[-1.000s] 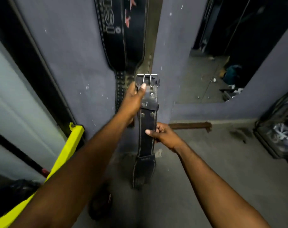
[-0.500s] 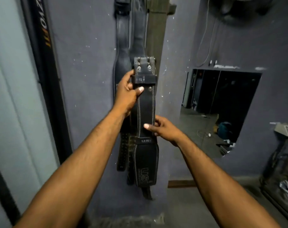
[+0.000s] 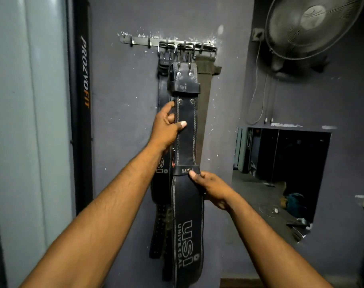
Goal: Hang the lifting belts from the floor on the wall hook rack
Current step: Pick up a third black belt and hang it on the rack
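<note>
A black leather lifting belt marked USI hangs upright in front of me, its buckle end up just below the metal hook rack on the purple wall. My left hand grips its narrow strap from the left, thumb across the front. Lower down, my right hand pinches the belt's right edge at the small USI loop. Behind it hang another black belt and an olive fabric belt from the rack's right hooks. Whether the held belt's buckle is on a hook is hidden.
The rack's left hooks are bare. A wall fan is mounted at the upper right, with cables below it. A black PROZVOFIT post stands at the left. A wall opening at the right shows a cluttered floor.
The belt has been raised from near floor level up to the rack. My left hand slid down from the buckle to the strap, and my view tilted upward.
</note>
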Available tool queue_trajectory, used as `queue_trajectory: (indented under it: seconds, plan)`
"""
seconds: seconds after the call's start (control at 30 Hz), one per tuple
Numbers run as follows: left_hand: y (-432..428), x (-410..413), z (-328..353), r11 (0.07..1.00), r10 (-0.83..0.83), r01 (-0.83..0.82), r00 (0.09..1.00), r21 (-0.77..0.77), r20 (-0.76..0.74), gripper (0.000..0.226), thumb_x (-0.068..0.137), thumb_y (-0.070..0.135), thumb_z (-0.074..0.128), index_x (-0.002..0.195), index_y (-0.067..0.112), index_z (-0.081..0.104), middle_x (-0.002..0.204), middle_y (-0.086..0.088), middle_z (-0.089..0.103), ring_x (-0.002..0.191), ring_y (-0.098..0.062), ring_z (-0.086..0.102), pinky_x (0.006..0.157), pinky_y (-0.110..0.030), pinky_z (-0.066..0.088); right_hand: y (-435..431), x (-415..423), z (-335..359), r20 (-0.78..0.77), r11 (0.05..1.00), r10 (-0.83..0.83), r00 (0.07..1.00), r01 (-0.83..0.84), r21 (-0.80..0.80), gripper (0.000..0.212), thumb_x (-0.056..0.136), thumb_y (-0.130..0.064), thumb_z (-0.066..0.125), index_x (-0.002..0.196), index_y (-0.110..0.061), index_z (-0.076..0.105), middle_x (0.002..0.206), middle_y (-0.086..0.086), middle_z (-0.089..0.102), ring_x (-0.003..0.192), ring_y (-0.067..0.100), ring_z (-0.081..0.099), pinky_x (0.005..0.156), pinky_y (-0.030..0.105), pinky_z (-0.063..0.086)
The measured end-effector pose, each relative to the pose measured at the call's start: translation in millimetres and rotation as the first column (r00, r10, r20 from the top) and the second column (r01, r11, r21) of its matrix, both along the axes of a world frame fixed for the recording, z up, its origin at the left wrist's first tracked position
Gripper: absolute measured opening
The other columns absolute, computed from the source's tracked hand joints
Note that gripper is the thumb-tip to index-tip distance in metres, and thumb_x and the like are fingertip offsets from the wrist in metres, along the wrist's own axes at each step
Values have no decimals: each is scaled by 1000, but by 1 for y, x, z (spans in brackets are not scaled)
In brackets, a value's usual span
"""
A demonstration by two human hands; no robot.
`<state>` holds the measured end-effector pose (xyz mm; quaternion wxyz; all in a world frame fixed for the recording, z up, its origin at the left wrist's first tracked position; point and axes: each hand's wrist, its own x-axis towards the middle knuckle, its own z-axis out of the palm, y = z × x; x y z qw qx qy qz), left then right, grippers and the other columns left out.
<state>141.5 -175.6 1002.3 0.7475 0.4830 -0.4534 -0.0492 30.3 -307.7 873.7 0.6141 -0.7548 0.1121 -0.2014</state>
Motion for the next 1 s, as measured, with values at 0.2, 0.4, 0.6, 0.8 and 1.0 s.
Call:
queue_trajectory:
  seconds: [0.2,0.4,0.6,0.8,1.0]
  plan:
    - [-1,12,-5,996,81,-82,995,-15,-62,69,82,-19,56,143,11,44,121,-16,69,110,-28,68,96,-51,54,17,17,-15,179,981,-183,967,193,-36,47,85,-54,71,103,-10,72,101,10,78,97,27,74,90,43,58]
    - [3,13,24,993,104,-106,994,-43,-37,63,82,-18,56,136,15,51,112,-20,71,104,-34,70,86,-52,58,13,3,-38,60,999,40,997,-40,1,33,95,-24,67,126,-15,60,115,8,75,104,26,73,85,37,61]
    - [3,6,39,992,105,-106,994,-63,-12,61,83,-18,53,133,17,53,114,-17,71,103,-32,71,83,-47,60,10,6,-30,107,1000,-14,994,12,12,35,91,-26,71,123,-15,62,114,9,75,104,27,73,92,43,59]
    - [-2,4,41,999,36,-35,999,-20,26,70,82,-18,56,142,17,46,133,-16,62,119,-28,63,92,-44,57,13,2,-36,-110,991,18,994,-32,-132,45,85,-31,78,124,-19,60,115,4,75,106,21,72,98,47,56]
    - [-4,12,38,999,20,-23,997,41,73,74,82,-13,62,144,24,47,136,-13,57,125,-26,57,96,-38,55,12,-6,70,306,990,-87,948,116,-77,32,92,-40,66,122,-30,60,114,-6,65,107,16,63,84,36,54]
